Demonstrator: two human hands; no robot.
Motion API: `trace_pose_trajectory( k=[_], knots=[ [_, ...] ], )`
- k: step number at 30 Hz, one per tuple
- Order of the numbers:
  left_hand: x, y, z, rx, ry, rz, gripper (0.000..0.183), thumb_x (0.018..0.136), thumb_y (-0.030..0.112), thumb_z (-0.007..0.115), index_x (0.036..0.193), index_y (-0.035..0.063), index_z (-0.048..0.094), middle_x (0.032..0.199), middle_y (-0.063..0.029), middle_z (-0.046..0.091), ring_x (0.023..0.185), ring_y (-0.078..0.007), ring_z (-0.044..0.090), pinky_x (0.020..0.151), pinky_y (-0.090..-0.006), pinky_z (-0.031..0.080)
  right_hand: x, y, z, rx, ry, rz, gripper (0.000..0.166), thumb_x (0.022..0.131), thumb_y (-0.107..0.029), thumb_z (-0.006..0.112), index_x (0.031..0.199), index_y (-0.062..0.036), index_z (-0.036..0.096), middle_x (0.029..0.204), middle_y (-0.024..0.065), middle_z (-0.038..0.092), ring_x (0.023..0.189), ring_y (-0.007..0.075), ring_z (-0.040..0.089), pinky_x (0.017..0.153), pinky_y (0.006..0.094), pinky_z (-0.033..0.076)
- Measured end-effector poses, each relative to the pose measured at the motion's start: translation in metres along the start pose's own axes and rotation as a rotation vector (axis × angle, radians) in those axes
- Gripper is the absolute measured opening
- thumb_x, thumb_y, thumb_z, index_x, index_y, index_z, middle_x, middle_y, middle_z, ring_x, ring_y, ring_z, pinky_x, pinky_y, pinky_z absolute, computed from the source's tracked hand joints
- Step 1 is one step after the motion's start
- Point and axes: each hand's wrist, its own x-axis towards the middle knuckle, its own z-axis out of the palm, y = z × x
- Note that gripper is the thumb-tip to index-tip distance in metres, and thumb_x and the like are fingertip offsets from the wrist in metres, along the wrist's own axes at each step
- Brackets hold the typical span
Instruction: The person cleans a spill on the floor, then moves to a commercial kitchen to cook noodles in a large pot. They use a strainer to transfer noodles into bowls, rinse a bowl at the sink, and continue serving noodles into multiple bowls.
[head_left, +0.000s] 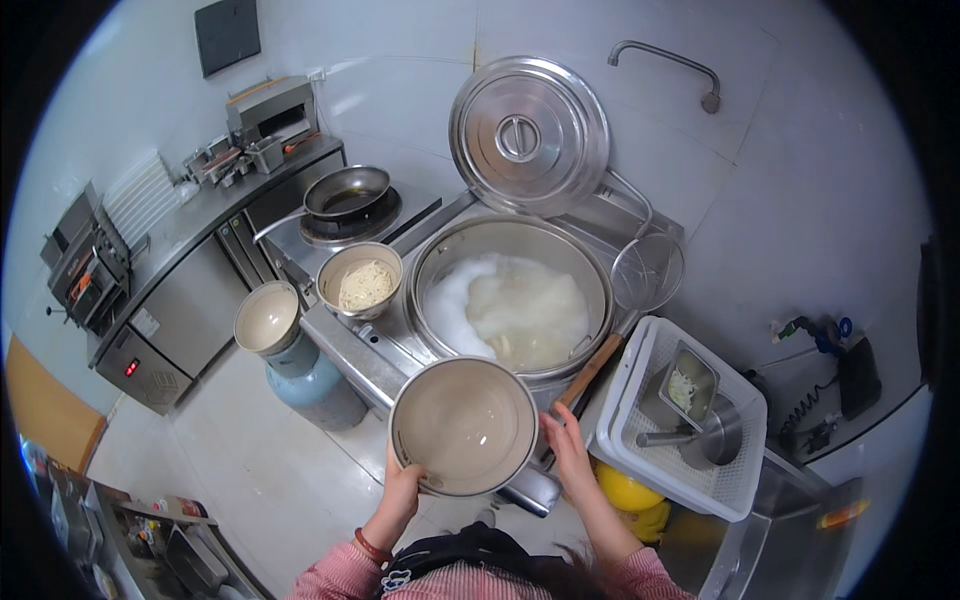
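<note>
My left hand (401, 487) grips the lower left rim of a large beige bowl (465, 427) with a dark edge; only a little shine shows inside it. Close to the bowl's right rim is my right hand (566, 446), its fingers apart, near the end of a wooden handle (589, 375); whether it touches either is unclear. Beyond the bowl, a big round steel pot (512, 300) holds cloudy, foaming liquid. A beige bowl (360, 279) with pale noodle-like strips stands left of the pot. Another beige bowl (267, 317) rests on top of a blue gas cylinder (319, 390).
The steel pot lid (529, 135) leans upright behind the pot, beside a wire strainer (649, 271). To the right, a white plastic basket (750, 442) holds a small saucepan (716, 435) and a metal container (688, 386) with chopped white pieces. A frying pan (347, 191) sits on a burner at left.
</note>
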Motion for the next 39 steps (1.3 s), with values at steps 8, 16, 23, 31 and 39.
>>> trace_pose_trajectory(
  k=[8, 16, 23, 31, 39],
  knots=[
    [0.013, -0.004, -0.006, -0.221, 0.152, -0.311, 0.045, 0.062, -0.004, 0.037, 0.107, -0.0054, 0.034, 0.086, -0.0189, 0.052, 0.069, -0.0325, 0.058, 0.053, -0.0444, 0.052, 0.094, 0.084, -0.083, -0.379, 0.452, -0.035, 0.057, 0.072, -0.013, 0.052, 0.119, 0.0044, 0.026, 0.115, 0.0207, 0.038, 0.103, 0.0273, 0.042, 0.086, 0.0338, 0.035],
    [0.019, -0.025, -0.023, -0.369, 0.138, -0.310, 0.058, 0.066, 0.001, 0.038, 0.120, 0.0068, 0.018, 0.099, -0.0189, 0.047, 0.065, -0.0315, 0.059, 0.041, -0.0357, 0.053, 0.156, 0.131, -0.179, -0.943, 0.170, -0.061, 0.054, 0.074, -0.033, 0.054, 0.113, 0.0015, 0.037, 0.113, 0.0197, 0.044, 0.102, 0.0313, 0.044, 0.084, 0.0396, 0.037],
    [0.028, -0.005, -0.010, -0.379, 0.244, -0.123, 0.052, 0.067, 0.002, 0.037, 0.117, 0.0066, 0.022, 0.097, -0.0187, 0.048, 0.068, -0.0313, 0.057, 0.046, -0.0365, 0.051, 0.115, 0.024, -0.066, -0.993, 0.170, -0.808, 0.024, 0.076, -0.019, 0.054, 0.091, -0.0014, 0.049, 0.079, 0.0077, 0.054, 0.063, 0.0189, 0.051, 0.056, 0.0308, 0.044],
    [0.064, -0.006, -0.015, -0.355, 0.212, -0.036, 0.044, 0.071, 0.009, 0.039, 0.114, 0.0049, 0.029, 0.099, -0.0170, 0.048, 0.074, -0.0292, 0.056, 0.055, -0.0361, 0.050, 0.122, -0.015, 0.047, -0.847, -0.006, -0.732, 0.016, 0.074, -0.016, 0.052, 0.083, -0.0036, 0.047, 0.068, 0.0052, 0.049, 0.055, 0.0165, 0.047, 0.048, 0.0292, 0.040],
    [0.063, -0.005, -0.008, -0.311, 0.123, -0.049, 0.038, 0.076, 0.016, 0.041, 0.111, 0.0033, 0.036, 0.100, -0.0153, 0.049, 0.079, -0.0271, 0.054, 0.064, -0.0357, 0.048, 0.138, -0.011, 0.057, -0.768, 0.072, -0.581, 0.010, 0.071, -0.014, 0.050, 0.074, -0.0059, 0.046, 0.058, 0.0027, 0.044, 0.046, 0.0141, 0.043, 0.041, 0.0276, 0.037]
  ],
)
